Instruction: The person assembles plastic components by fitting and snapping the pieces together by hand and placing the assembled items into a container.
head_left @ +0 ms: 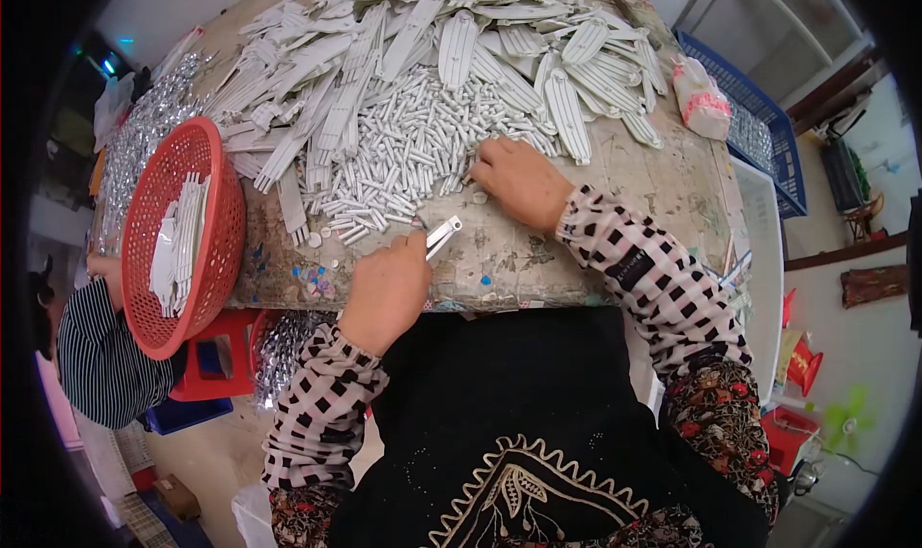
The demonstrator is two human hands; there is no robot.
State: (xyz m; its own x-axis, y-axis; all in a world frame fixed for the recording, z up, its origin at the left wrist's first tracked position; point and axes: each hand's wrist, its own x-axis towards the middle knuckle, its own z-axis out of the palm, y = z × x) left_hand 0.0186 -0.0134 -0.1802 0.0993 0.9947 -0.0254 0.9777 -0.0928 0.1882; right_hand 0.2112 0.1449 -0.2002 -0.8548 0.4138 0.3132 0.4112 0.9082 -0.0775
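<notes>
My left hand (387,289) is closed around a slim white plastic piece (444,233) with a small round hole at its end, which points up and to the right over the table's front part. At the right side of a heap of small white and silver tubes (403,145), my right hand (521,178) has its fingers bent down and pressed together. Whatever those fingertips pinch is hidden. Behind the tubes lies a large pile of long white slatted plastic strips (458,48), some reaching down along the heap's left side.
A red basket (226,231) with white strips tilts at the table's left edge, near another person's striped sleeve (96,356). Shiny silver pieces (144,145) lie far left. A blue crate (792,164) and a white-and-pink packet (701,101) are right. A red stool (216,356) stands below.
</notes>
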